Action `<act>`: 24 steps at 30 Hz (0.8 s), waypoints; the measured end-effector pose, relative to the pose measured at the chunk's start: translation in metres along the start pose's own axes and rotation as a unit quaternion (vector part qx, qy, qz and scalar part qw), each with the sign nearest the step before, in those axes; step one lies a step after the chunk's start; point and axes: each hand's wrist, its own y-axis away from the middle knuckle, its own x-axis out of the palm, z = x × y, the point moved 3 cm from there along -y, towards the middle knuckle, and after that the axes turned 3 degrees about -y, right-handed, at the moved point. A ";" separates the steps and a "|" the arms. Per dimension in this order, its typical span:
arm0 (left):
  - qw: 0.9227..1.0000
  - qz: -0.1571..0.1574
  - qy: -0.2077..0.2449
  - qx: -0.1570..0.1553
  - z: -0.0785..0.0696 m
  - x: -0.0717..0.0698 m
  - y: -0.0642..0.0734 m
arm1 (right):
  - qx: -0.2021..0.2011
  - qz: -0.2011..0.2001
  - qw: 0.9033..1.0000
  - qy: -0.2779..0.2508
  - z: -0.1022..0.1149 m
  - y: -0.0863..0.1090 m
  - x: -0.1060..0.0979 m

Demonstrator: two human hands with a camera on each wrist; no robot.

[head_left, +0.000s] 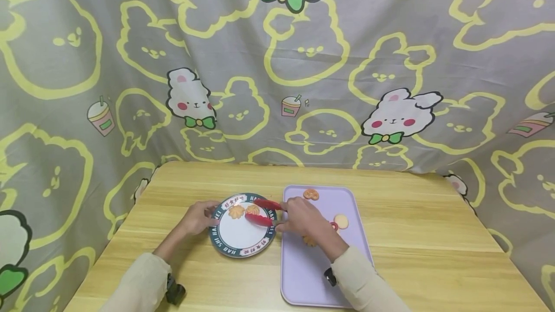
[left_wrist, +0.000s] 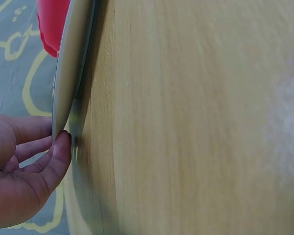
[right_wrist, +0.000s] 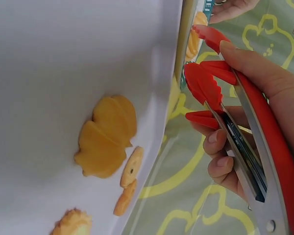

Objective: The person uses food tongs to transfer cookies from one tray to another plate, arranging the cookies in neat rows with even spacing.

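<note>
My left hand [head_left: 197,218] pinches the left rim of a round white plate [head_left: 216,240] with a dark green lettered border. In the left wrist view, thumb and fingers hold the plate's edge [left_wrist: 68,83], tilted up from the wooden table. My right hand [head_left: 303,213] grips metal tongs [head_left: 260,219] with red scalloped tips, which reach over the plate. The right wrist view shows the tong tips [right_wrist: 203,85] spread apart. Two golden flower-shaped cookies lie on the plate: one cookie [head_left: 236,212] on the left, another cookie [head_left: 252,210] between the tong tips.
Right of the plate lies a lilac tray [head_left: 299,273], partly under my right arm. It holds a pretzel-shaped cookie [head_left: 310,194], a pale round cookie [head_left: 341,221], a ridged flower-shaped cookie [head_left: 310,240] and others. The wooden table [head_left: 425,235] meets a patterned curtain [head_left: 243,61] at the back.
</note>
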 end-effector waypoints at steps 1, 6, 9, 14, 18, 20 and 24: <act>1.000 0.000 0.001 0.001 0.000 0.000 0.000 | 0.003 0.001 1.000 -0.003 -0.001 0.001 -0.001; 1.000 0.000 0.001 0.004 -0.001 0.000 0.000 | 0.032 0.002 0.999 -0.031 -0.010 0.010 -0.010; 1.000 -0.001 0.000 0.004 0.000 -0.001 0.000 | 0.041 -0.006 0.999 -0.030 -0.019 0.016 -0.015; 1.000 -0.002 -0.004 0.006 0.000 -0.001 0.000 | 0.078 -0.018 0.995 -0.054 -0.038 0.027 -0.021; 1.000 -0.001 -0.005 0.003 0.000 -0.001 0.000 | 0.096 -0.026 0.994 -0.051 -0.052 0.034 -0.023; 1.000 0.000 -0.005 0.001 0.000 -0.001 0.000 | 0.096 -0.028 0.994 -0.043 -0.058 0.036 -0.024; 1.000 0.000 -0.005 0.001 0.000 0.000 -0.001 | 0.099 -0.032 0.994 -0.039 -0.070 0.040 -0.024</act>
